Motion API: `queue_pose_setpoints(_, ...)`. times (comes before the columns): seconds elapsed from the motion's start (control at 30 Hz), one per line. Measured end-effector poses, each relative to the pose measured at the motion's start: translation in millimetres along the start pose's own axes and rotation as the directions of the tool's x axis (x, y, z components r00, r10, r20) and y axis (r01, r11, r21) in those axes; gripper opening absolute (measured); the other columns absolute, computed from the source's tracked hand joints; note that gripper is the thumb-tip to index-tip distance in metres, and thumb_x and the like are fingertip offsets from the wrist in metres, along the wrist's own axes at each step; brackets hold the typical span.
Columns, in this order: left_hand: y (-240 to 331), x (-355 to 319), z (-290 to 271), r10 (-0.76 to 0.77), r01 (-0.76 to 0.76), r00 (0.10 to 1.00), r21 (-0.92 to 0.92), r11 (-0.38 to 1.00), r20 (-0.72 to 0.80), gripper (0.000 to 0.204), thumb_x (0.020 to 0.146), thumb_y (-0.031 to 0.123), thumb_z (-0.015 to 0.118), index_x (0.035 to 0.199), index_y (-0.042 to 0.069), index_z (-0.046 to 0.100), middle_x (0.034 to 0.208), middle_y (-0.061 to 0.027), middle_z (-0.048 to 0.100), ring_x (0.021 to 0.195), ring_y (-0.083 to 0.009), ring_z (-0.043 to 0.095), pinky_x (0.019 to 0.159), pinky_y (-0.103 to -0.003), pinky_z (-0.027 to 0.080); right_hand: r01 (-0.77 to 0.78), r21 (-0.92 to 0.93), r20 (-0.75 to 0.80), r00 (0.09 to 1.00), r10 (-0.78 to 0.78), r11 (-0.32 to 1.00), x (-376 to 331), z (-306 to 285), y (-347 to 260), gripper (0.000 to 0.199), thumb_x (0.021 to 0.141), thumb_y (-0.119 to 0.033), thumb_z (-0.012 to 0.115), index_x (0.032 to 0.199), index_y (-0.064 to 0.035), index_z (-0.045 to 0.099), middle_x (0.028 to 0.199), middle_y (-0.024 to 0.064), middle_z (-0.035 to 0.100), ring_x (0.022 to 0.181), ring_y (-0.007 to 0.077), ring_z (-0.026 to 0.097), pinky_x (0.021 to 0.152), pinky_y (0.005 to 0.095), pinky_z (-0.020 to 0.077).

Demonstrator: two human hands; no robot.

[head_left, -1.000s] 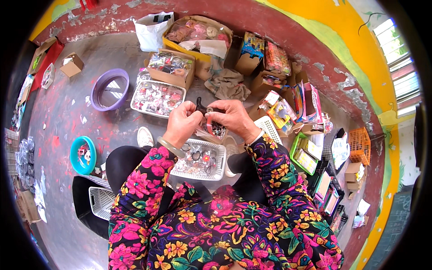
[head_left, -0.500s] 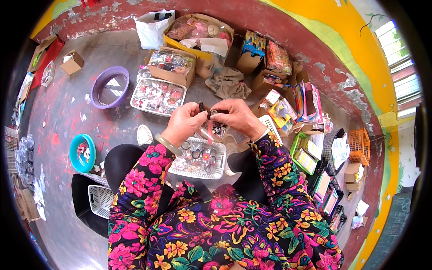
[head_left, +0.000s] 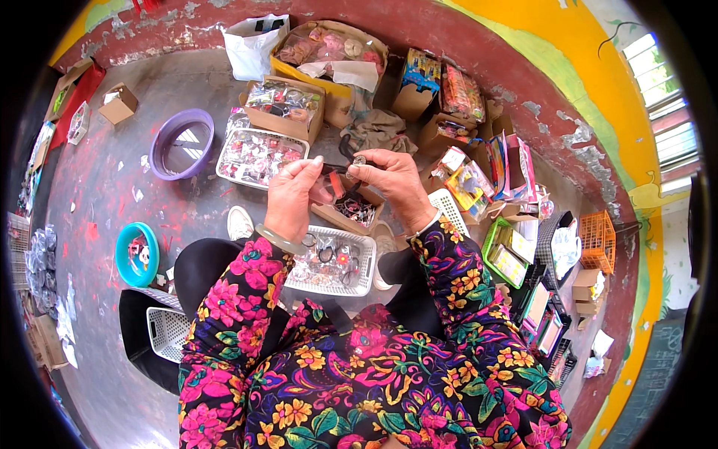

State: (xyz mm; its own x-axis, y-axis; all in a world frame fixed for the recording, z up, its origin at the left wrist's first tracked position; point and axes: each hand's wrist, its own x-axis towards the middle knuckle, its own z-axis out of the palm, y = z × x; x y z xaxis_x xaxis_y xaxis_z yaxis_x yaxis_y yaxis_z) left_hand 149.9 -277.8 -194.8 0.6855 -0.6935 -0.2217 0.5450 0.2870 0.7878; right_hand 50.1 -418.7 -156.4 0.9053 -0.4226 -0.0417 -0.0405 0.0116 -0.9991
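Observation:
My right hand (head_left: 398, 185) pinches a black hair tie (head_left: 347, 145) by its small round, patterned ornament. The dark loop sticks up to the left of those fingertips. Thumb and fingers of my left hand (head_left: 292, 198) are closed on a small clear plastic bag (head_left: 321, 191) with a reddish strip at its top. The two hands are a short gap apart. Beneath them stands an open cardboard box (head_left: 340, 218) of small dark and coloured pieces. Nearer to me, a white basket (head_left: 366, 278) holds bagged hair ties, between my feet.
Beyond my left hand are a white tray (head_left: 238, 182) of bagged trinkets and a purple basin (head_left: 157, 150). A teal basin (head_left: 122, 262) stands at left. Boxes and a green basket (head_left: 493, 271) crowd the right, near an orange crate (head_left: 598, 243). A grey cloth (head_left: 381, 131) lies ahead.
My hands were close together and have moved apart. The black loop now shows above my right fingertips, and the clear bag hangs from my left hand.

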Motion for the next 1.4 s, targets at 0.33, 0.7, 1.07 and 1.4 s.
queue_pose_setpoints(0.33,21.6,3.9,-7.9,-0.101,-0.005,0.967,0.414,0.910,0.233,0.030,0.083,0.013,0.061,0.109,0.000,0.054,0.086,-0.0046,0.062,0.057,-0.0035,0.053,0.042,-0.017,0.042,-0.025,-0.388,0.219,0.969,0.118,0.922,4.4,-30.1,2.0,0.019,0.077,-0.013,0.064,0.091,0.0001,0.064,0.075,0.0015,0.061,0.067,0.0099,0.055,0.060,0.0230,0.0424)
queue_pose_setpoints(0.7,12.2,6.8,-12.4,-0.068,-0.040,0.981,0.527,0.849,0.184,0.015,0.083,0.013,0.061,0.089,0.000,0.065,0.066,-0.0006,0.060,0.048,-0.0043,0.049,0.041,-0.018,0.039,0.189,-0.540,0.362,0.932,0.024,0.820,2.4,-23.9,-5.2,0.019,0.078,-0.012,0.063,0.092,0.0013,0.063,0.073,0.0057,0.057,0.068,0.0155,0.053,0.062,0.0270,0.0417)
queue_pose_setpoints(1.07,12.3,8.8,-17.4,-0.192,0.182,0.977,0.101,0.978,0.092,0.019,0.083,0.019,0.060,0.093,0.003,0.062,0.073,-0.0029,0.062,0.051,-0.0064,0.051,0.046,-0.018,0.037,0.275,-0.354,0.093,0.962,-0.259,0.894,9.6,-11.4,17.9,0.015,0.078,-0.008,0.063,0.090,0.0012,0.063,0.072,0.0038,0.060,0.064,0.0134,0.053,0.059,0.0251,0.0423)
queue_pose_setpoints(1.4,18.0,5.6,-10.8,-0.273,0.184,0.914,0.293,0.938,0.299,0.027,0.084,0.011,0.058,0.107,-0.001,0.054,0.088,-0.0098,0.064,0.058,-0.0090,0.058,0.050,-0.018,0.045,-0.252,0.452,0.000,0.959,0.283,0.856,10.8,-33.4,13.0,0.014,0.081,-0.012,0.064,0.093,-0.0042,0.061,0.075,0.0007,0.062,0.064,0.0075,0.057,0.057,0.0200,0.0451)
